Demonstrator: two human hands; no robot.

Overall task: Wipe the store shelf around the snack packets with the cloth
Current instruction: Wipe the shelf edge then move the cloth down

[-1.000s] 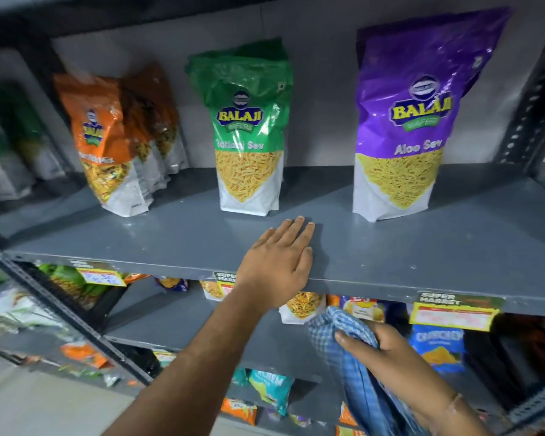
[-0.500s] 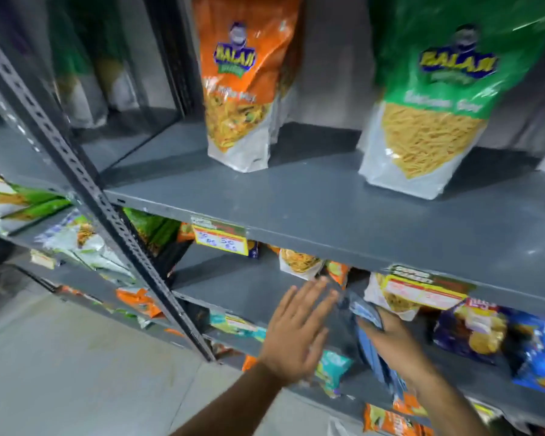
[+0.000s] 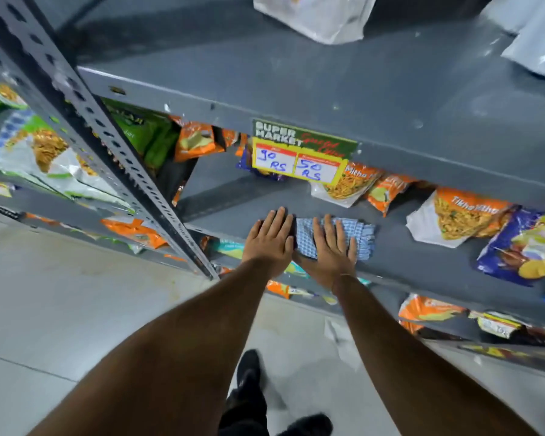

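Now we are pressing the checked cloth (image 3: 334, 236) flat onto the lower shelf (image 3: 422, 262), our right hand (image 3: 329, 251) spread open on top of it and gripping nothing, where a second ago it was hanging bunched in that hand below the shelf above. Our left hand (image 3: 269, 239), off the upper shelf (image 3: 296, 77) and lying open just beside the cloth, is bracing there; with snack packets (image 3: 460, 218) standing to the right, we are judging the wiping as only starting.

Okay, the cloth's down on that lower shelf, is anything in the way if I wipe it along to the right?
Yes. The right hand presses the cloth flat on the shelf, with bare shelf just beside it. Farther right, an orange snack packet and a blue one lie on the surface, so wipe around them.
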